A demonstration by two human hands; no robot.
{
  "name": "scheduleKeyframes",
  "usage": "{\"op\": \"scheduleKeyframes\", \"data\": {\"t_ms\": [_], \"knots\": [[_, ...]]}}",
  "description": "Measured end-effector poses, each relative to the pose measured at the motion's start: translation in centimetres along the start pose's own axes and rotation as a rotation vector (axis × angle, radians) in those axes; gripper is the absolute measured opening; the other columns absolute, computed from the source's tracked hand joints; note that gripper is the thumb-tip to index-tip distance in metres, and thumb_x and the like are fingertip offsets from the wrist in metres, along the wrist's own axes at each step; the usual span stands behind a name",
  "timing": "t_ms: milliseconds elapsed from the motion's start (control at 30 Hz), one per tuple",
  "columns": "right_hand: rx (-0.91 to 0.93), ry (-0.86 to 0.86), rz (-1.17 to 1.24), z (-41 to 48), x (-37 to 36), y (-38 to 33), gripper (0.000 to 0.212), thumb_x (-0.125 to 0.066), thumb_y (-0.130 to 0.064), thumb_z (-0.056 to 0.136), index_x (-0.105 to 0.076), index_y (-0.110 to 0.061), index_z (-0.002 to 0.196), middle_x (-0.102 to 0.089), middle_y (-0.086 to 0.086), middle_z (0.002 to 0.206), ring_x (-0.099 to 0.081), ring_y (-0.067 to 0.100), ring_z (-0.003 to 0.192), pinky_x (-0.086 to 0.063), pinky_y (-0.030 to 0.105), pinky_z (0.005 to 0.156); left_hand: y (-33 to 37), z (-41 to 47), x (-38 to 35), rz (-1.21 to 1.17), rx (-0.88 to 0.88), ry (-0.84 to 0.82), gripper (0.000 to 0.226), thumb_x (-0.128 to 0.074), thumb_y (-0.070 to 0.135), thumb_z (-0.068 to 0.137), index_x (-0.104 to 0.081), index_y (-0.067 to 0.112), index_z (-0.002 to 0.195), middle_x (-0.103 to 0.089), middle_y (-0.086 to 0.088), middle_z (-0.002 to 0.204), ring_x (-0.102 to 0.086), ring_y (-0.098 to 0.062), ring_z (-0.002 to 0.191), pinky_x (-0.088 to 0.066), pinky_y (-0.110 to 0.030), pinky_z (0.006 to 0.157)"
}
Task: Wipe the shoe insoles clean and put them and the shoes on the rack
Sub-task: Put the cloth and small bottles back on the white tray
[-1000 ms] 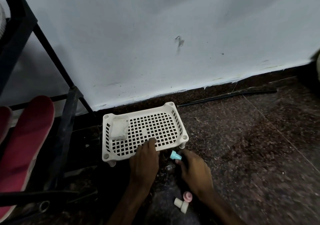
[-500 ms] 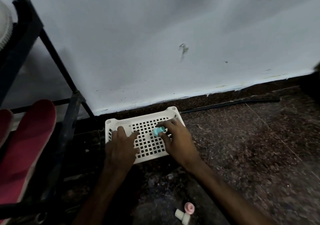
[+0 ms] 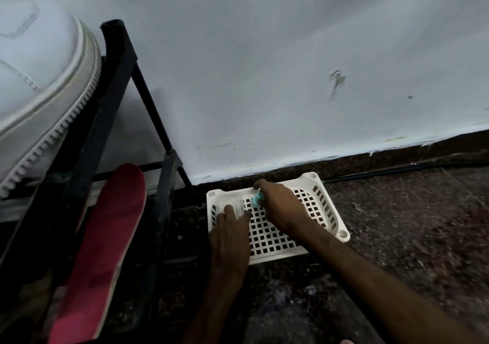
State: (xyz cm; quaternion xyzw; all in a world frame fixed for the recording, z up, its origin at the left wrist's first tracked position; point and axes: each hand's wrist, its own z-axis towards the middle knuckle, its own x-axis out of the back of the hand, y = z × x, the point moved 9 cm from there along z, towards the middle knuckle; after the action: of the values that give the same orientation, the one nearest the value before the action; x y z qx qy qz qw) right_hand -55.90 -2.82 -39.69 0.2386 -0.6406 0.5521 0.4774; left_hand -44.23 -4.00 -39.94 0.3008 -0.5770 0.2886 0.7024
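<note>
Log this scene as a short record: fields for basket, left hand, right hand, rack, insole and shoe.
basket: white, perforated, on the floor against the wall
left hand: fingers extended, resting in the basket's left end
right hand: pinches a small teal piece over the basket
rack: black frame, left of the basket
insole: red, leaning inside the rack's lower part
shoe: white, on the rack's top level
</note>
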Motion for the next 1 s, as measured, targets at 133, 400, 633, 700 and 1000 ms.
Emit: {"op": "scheduleKeyframes", "data": {"t_ms": [133, 400, 633, 700, 1000], "knots": [[0.013, -0.026, -0.019, 0.7, -1.1, -0.2, 0.034, -0.056, -0.004, 0.089, -0.053, -0.012, 0.122, -0.063, 0.008, 0.113, -0.058, 0.026, 0.104, -0.041, 0.031, 0.081, -0.1, -0.1, -1.1, -0.052, 0.009, -0.041, 0.049, -0.092, 0.013, 0.047, -0.076, 0.029, 0.091, -0.058, -0.005, 0.080, -0.062, -0.023, 0.066, -0.048, -0.032, 0.040], [0.030, -0.030, -0.032, 1.7, -2.1, -0.9, 0.045, -0.054, 0.004, 0.086, -0.056, -0.014, 0.126, -0.054, 0.008, 0.123, -0.057, 0.026, 0.104, -0.050, 0.035, 0.082, -0.2, 0.0, -1.5, -0.027, 0.033, -0.023, 0.052, -0.092, 0.020, 0.050, -0.075, 0.031, 0.097, -0.058, -0.004, 0.086, -0.062, -0.021, 0.070, -0.049, -0.032, 0.044], [0.022, 0.149, 0.118, -1.4, 0.4, 0.2, 0.051, -0.058, 0.007, 0.082, -0.055, -0.012, 0.129, -0.058, 0.008, 0.121, -0.060, 0.026, 0.104, -0.050, 0.038, 0.087, 0.3, -0.6, 0.8, -0.141, 0.034, 0.059, 0.045, -0.074, 0.018, 0.077, -0.064, 0.031, 0.119, -0.050, -0.001, 0.098, -0.058, -0.023, 0.086, -0.055, -0.039, 0.058], [0.037, 0.229, 0.165, -4.0, 1.8, 0.8, 0.040, -0.063, 0.004, 0.082, -0.060, -0.011, 0.118, -0.063, 0.007, 0.110, -0.063, 0.024, 0.096, -0.052, 0.040, 0.084, 1.1, -1.6, 1.6, -0.191, 0.034, 0.055, 0.033, -0.068, 0.021, 0.084, -0.064, 0.029, 0.116, -0.053, 0.000, 0.103, -0.059, -0.024, 0.094, -0.055, -0.041, 0.064], [-0.171, 0.177, 0.257, -21.7, 3.6, 7.5, 0.014, -0.075, -0.015, 0.082, -0.066, -0.025, 0.087, -0.065, -0.014, 0.080, -0.060, -0.005, 0.077, -0.046, 0.013, 0.072, 8.6, -12.5, -3.4, -0.526, -0.204, -0.369, 0.032, -0.056, 0.050, 0.090, -0.056, 0.035, 0.118, -0.051, 0.014, 0.111, -0.058, -0.009, 0.104, -0.049, -0.034, 0.084]]}}
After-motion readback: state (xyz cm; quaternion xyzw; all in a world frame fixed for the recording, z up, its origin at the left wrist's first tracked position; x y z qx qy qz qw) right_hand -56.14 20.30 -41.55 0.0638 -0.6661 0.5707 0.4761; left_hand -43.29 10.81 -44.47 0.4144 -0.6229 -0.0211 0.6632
